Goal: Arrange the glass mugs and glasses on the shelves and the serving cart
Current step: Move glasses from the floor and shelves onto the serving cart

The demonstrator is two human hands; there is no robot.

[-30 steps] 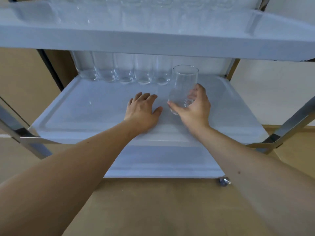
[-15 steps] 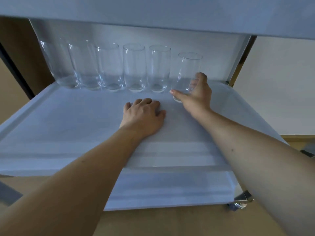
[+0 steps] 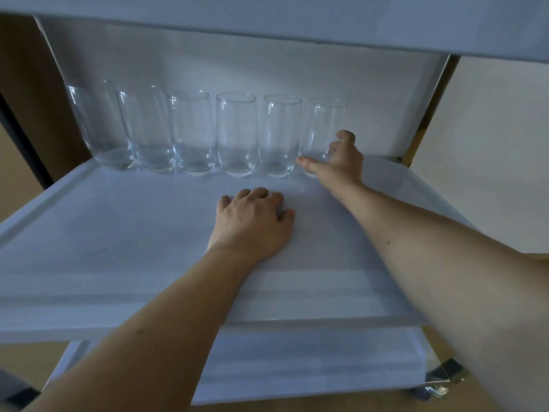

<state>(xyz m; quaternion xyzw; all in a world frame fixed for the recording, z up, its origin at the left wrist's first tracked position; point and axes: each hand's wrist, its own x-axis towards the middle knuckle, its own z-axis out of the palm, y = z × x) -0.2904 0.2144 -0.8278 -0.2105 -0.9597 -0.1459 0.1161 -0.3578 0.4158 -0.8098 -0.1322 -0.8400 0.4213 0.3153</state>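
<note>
Several clear tall glasses (image 3: 236,135) stand in a row along the back of the serving cart's middle shelf (image 3: 104,233). My right hand (image 3: 337,160) grips the lower part of the rightmost glass (image 3: 322,126), which stands at the right end of the row, close to its neighbour (image 3: 280,135). My thumb points left across the glass's base and my fingers curl round its right side. My left hand (image 3: 255,224) rests palm down on the shelf in front of the row, fingers slightly bent.
The cart's top shelf (image 3: 297,22) overhangs just above the glasses. A lower shelf (image 3: 297,367) shows below the middle one. A metal upright (image 3: 427,108) and a caster (image 3: 433,391) are at the right. Wooden floor lies beneath.
My right hand has carried the glass back and set it at the right end of the row. The view has dropped and moved in under the top shelf. My left hand stays put.
</note>
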